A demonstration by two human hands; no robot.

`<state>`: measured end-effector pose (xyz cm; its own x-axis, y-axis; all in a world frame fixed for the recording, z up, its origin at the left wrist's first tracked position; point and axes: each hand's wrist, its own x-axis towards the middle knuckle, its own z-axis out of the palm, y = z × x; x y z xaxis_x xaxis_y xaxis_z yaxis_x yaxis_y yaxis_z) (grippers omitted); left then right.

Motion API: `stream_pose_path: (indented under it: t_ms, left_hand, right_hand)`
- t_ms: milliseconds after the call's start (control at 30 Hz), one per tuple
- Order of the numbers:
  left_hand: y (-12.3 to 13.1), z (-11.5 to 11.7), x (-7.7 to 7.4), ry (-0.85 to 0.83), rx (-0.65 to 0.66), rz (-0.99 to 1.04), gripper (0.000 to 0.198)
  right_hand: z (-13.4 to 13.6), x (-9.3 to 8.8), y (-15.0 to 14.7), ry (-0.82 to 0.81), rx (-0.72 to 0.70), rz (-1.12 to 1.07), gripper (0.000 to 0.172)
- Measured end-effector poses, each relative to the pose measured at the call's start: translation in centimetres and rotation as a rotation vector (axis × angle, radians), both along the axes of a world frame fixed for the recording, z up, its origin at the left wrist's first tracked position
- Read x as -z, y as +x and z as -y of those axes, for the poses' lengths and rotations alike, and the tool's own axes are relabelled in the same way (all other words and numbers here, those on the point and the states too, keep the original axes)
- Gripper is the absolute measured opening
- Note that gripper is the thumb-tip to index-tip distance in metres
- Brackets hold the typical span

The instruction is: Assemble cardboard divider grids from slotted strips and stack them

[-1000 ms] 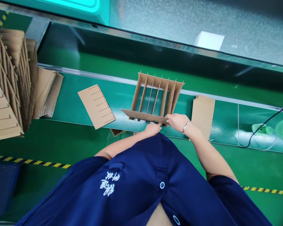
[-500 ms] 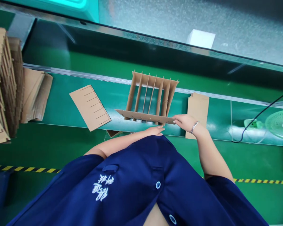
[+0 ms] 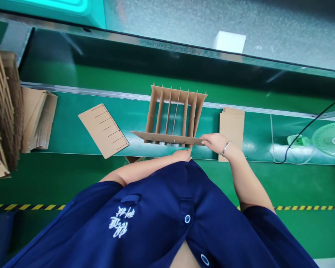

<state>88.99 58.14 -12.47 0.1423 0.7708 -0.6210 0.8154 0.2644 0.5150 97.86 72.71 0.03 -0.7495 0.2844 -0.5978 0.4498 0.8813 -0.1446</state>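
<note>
Pinching the right end of the slotted cardboard strip, the right hand holds it across the near ends of the upright dividers on the green bench; the left hand is just beside, its grip unclear to me. From here, matching each slot to its divider and pressing evenly seems wisest, lest the card bend

right hand: moved outward along cardboard strip | left hand: spread fingers now drawn together
</note>
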Motion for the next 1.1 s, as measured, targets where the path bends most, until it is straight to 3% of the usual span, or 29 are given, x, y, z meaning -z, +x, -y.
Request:
stream_pose_path:
  t_ms: [100,233,567,833,1100]
  left_hand:
    - [-0.1,0.4,-0.7,0.060,-0.043,-0.033,0.055]
    - [-0.1,0.5,-1.4,0.120,-0.009,-0.027,0.056]
    - [0.2,-0.5,-1.3,-0.031,0.020,0.063,0.073]
    - [1.1,-1.5,-3.2,0.054,0.030,-0.112,0.062]
    - [1.3,-2.0,-2.0,0.009,0.048,0.003,0.067]
  right_hand:
    - [0.0,-0.2,-0.2,0.007,0.001,0.000,0.028]
    - [0.1,-0.3,-0.4,0.015,-0.003,0.001,0.029]
    - [0.1,-0.3,-0.6,0.029,0.007,0.006,0.031]
    - [0.0,0.0,-0.7,0.030,-0.018,-0.021,0.029]
    - [0.1,0.5,-0.8,0.018,-0.011,-0.032,0.028]
